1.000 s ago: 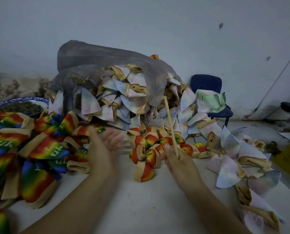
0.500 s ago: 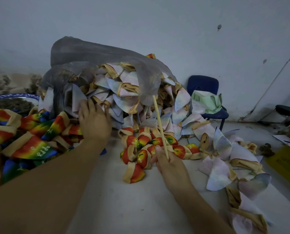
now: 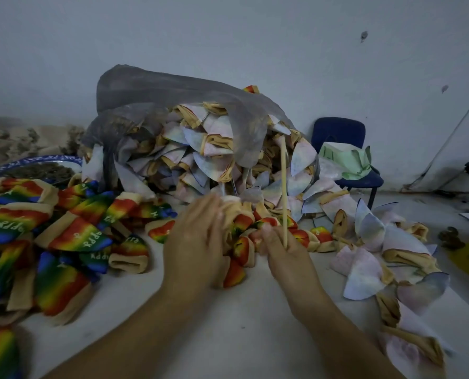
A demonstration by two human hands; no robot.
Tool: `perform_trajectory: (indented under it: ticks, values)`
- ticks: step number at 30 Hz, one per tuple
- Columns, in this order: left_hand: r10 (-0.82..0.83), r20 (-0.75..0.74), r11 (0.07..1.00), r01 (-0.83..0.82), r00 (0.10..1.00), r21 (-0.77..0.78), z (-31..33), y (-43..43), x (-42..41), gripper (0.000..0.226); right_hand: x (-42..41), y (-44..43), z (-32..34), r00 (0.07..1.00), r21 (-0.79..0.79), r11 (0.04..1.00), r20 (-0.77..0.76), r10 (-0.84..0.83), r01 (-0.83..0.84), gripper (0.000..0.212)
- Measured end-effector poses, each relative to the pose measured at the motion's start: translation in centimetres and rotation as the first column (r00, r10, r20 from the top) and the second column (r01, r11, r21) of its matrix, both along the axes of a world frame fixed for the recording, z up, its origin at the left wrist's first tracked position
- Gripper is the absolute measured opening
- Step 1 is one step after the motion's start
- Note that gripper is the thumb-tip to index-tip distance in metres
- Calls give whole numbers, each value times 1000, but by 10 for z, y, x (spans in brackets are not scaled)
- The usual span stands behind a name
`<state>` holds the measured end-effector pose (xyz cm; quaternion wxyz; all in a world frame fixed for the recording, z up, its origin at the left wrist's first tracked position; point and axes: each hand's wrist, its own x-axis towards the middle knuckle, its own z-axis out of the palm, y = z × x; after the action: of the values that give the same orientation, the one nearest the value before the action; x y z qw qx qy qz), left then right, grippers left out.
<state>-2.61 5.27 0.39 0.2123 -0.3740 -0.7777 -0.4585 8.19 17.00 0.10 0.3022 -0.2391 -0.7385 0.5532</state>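
My right hand (image 3: 285, 255) grips a thin wooden stick (image 3: 283, 187) that points straight up, at the table's middle. My left hand (image 3: 195, 242) is close beside it, blurred, with a pale fabric piece with a tan cuff (image 3: 232, 205) held at its fingertips. Both hands hover over a small heap of red and green fabric pieces (image 3: 240, 250). Behind them a grey plastic bag (image 3: 173, 91) spills many pale pieces with tan cuffs (image 3: 200, 149).
A pile of rainbow-printed pieces (image 3: 74, 236) covers the table's left. More pale pieces (image 3: 364, 272) lie along the right. A blue-rimmed plate (image 3: 36, 160) sits at the back left. Behind the table a blue chair (image 3: 337, 129) stands by the wall.
My left hand has come back from the bag's mouth to the middle, next to my right hand, and now holds a pale piece. The stick has stayed upright in my right hand.
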Motion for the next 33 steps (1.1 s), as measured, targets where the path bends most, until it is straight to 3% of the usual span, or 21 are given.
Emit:
perform_trajectory:
  ticks: [4, 8, 13, 18, 20, 23, 26, 29, 31, 33]
  values:
    - [-175, 110, 985, 175, 978, 5, -6, 4, 23, 41, -4, -6, 5, 989, -96, 991, -129, 78, -91, 35]
    - [-279, 191, 960, 268, 941, 80, -8, 6, 30, 40, -3, -12, 4, 985, -43, 994, -149, 92, -100, 13]
    - [-271, 428, 955, 185, 862, 230, -8, 8, 25, 31, -6, -11, 2, 985, -2, 994, -136, 108, -109, 18]
    - [-278, 537, 934, 94, 796, 344, -3, 6, 30, 23, -11, -13, 1, 985, 69, 988, -90, 145, -139, 9]
    - [-313, 649, 913, 31, 693, 407, -3, 7, 32, 20, -12, -13, 2, 989, 132, 983, -55, 140, -131, 8]
    - [-535, 740, 812, 7, 407, 583, -2, 9, 36, 24, -12, -12, 2, 994, 201, 977, -54, 90, -77, 11]
    - [-686, 705, 708, -56, 181, 704, 2, 10, 34, 26, -12, -12, 1, 996, 254, 967, -78, 39, -18, 13]
    - [-767, 640, 635, -95, 46, 767, 9, 9, 30, 29, -13, -13, 2, 995, 290, 957, -95, 10, 18, 17]
    - [-808, 587, 588, -141, -54, 797, 12, 8, 28, 19, -12, -15, 3, 995, 290, 957, -98, 13, 16, 19]
    - [-832, 538, 555, -195, -134, 809, 14, 8, 27, 27, -12, -16, 3, 995, 280, 960, -95, 19, 8, 19]
